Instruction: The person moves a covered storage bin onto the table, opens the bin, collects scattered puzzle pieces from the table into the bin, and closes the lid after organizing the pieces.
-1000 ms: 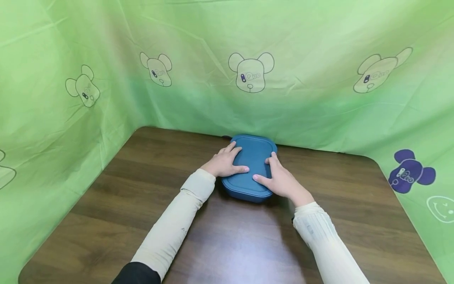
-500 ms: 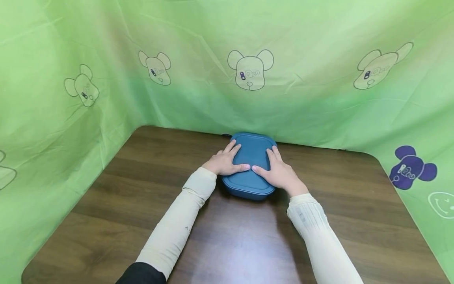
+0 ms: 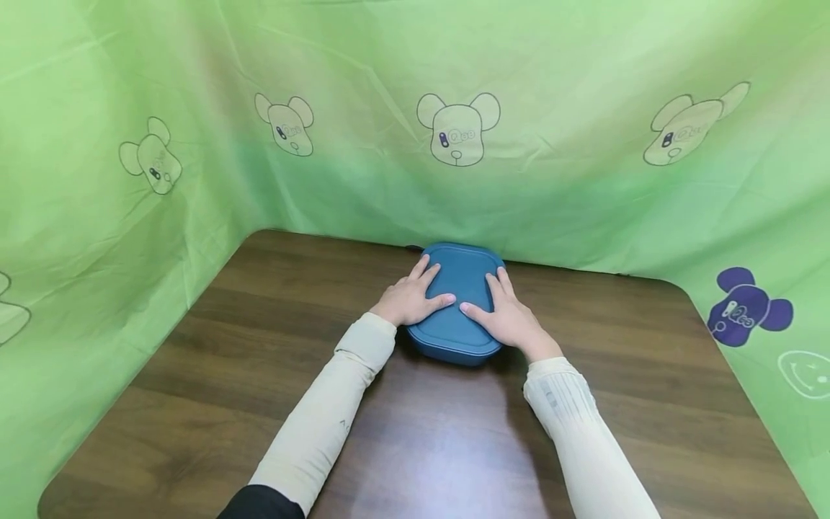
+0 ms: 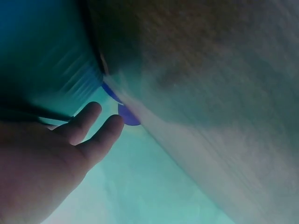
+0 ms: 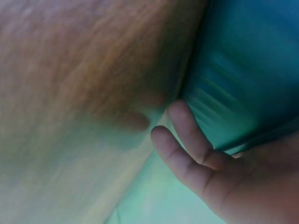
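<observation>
A blue lidded box (image 3: pixel 459 335), shaped like a lunch box with rounded corners, sits on the table near its far edge, lid on. My left hand (image 3: pixel 408 297) lies over the lid's left side, fingers spread and thumb pointing inward. On the opposite side my right hand (image 3: pixel 515 317) rests on the lid in the same way, its thumb tip close to the left one. In the left wrist view, two fingers (image 4: pixel 105 135) stick out beside the ribbed box wall (image 4: pixel 51 56). Two fingers (image 5: pixel 187 140) of the right hand likewise extend past the box's side in the right wrist view.
The brown wooden table (image 3: pixel 214 389) has rounded far corners. Green cloth (image 3: pixel 363 194) printed with bear heads hangs behind it and along both sides. A small dark item (image 3: pixel 413 248) shows at the box's far left corner.
Over the past second my right hand has shifted slightly forward and inward, its fingers now straighter over the lid. The left hand and the box have stayed nearly in place.
</observation>
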The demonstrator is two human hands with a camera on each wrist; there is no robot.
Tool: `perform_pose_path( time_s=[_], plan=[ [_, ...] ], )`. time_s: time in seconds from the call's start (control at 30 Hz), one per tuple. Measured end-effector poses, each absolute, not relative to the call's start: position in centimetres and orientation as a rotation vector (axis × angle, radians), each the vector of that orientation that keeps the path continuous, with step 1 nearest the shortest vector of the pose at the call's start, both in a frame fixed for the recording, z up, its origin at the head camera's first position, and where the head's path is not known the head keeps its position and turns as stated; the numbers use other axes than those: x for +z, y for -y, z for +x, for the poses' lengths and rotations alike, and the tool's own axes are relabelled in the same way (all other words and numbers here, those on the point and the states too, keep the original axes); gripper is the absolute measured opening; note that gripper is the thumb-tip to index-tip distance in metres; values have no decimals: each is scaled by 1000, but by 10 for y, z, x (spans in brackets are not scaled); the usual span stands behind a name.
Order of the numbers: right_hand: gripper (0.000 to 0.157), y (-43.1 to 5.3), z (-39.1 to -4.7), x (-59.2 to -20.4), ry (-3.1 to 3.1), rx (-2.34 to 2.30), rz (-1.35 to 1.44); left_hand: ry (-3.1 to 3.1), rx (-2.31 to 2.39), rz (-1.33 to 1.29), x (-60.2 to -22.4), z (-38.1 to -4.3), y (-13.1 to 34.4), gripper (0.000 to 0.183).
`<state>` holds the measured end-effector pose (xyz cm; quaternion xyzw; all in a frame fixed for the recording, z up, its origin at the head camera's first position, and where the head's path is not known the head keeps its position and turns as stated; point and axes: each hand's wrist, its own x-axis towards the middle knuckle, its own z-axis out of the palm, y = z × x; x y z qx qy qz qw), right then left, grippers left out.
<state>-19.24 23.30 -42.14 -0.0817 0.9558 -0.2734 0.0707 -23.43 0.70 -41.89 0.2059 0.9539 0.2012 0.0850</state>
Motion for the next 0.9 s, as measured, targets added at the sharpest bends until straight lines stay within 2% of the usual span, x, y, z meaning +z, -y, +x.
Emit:
perform_pose_path(
  time_s=[0.67, 0.9],
  plan=[
    [103, -246, -201, -425, -2856, -807, -290, -2868, 564, 558, -423, -238, -21, 89],
    [103, -242, -195, -425, -2957, -760, -267, -2963, 459, 613, -421, -232, -19, 87]
  ],
)
